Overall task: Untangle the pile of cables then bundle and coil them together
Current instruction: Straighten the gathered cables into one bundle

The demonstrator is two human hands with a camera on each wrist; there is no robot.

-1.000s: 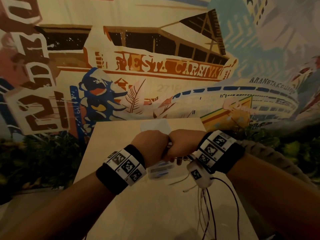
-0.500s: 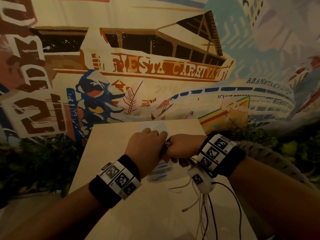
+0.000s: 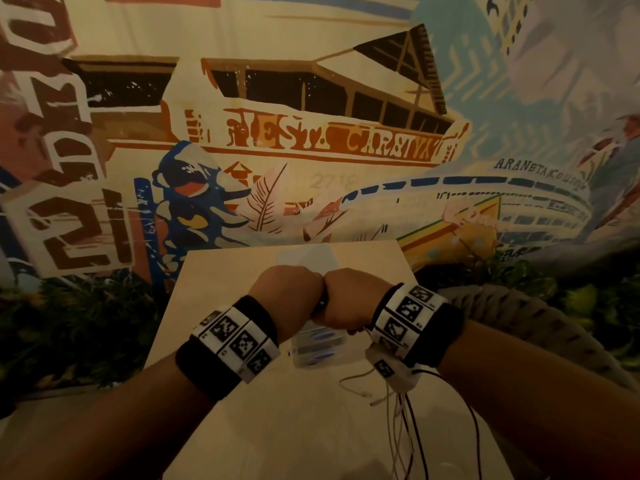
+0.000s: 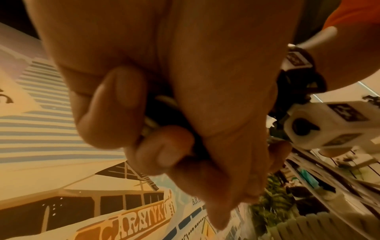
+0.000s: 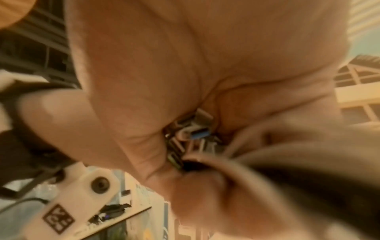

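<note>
Centrally, above a pale wooden table (image 3: pixel 214 403), two hands were recorded knuckle to knuckle, each wrist banded in black with white coded markers. Left hand (image 3: pixel 285 299): fingers curled tight around a bunch of cables (image 4: pixel 158 113), of which dark and pale strands showed in the gap between thumb and fingers (image 4: pixel 164 149) in the left wrist view. Right hand (image 3: pixel 349 299): likewise closed on the same bunch; the right wrist view showed several plug ends, one with a blue insert (image 5: pixel 199 134), packed together inside the palm. Cable tails (image 3: pixel 401 420), thin, some pale and some black, hung loose below the right wrist and trailed over the table toward its near edge, a couple of pale connector ends lying on the surface. Item beneath the hands: a clear plastic packet (image 3: pixel 318 344) with bluish contents, lying on the table. Backdrop: a painted mural (image 3: pixel 311 140) of buildings and lettering, with green foliage (image 3: pixel 79 327) along its base either side of the table.
</note>
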